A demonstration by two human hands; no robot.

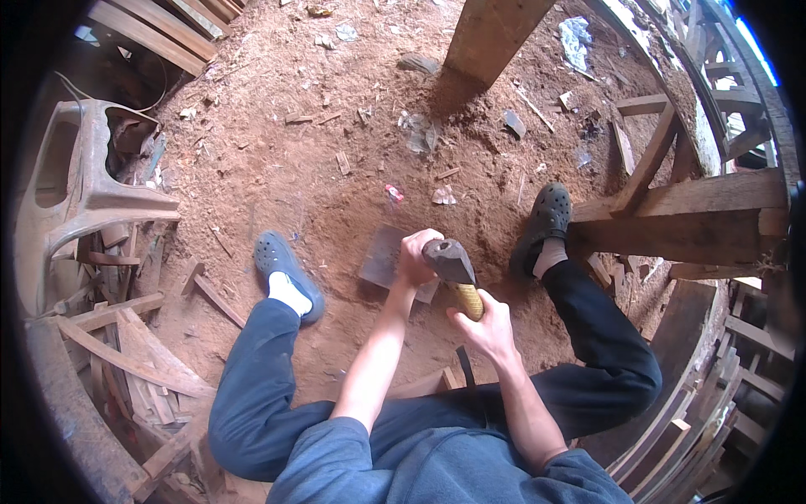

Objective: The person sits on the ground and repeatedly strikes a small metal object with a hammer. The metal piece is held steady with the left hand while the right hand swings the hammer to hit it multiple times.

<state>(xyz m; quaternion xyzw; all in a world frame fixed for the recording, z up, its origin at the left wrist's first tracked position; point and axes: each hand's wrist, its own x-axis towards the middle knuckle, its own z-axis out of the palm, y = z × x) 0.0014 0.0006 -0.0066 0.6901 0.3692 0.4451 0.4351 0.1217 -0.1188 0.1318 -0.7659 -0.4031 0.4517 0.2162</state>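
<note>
My right hand [489, 326] is wrapped around the yellow handle [467, 300] of a hammer-like tool. Its dark metal head [451, 259] points up toward the camera, with a round worn end beside my left hand. My left hand [417, 257] is closed, its fingers curled just left of the metal head. What it grips is hidden from view. Beneath both hands, a flat grey square plate [382, 255] lies on the sawdust-covered ground, partly covered by my left hand and forearm.
My feet, in dark clogs, stand either side of the plate. A worn plastic chair [92, 197] lies at the left beside scrap wood [151, 357]. A wooden post [495, 38] rises ahead. A timber frame [688, 217] stands at right, above stacked curved strips [684, 437].
</note>
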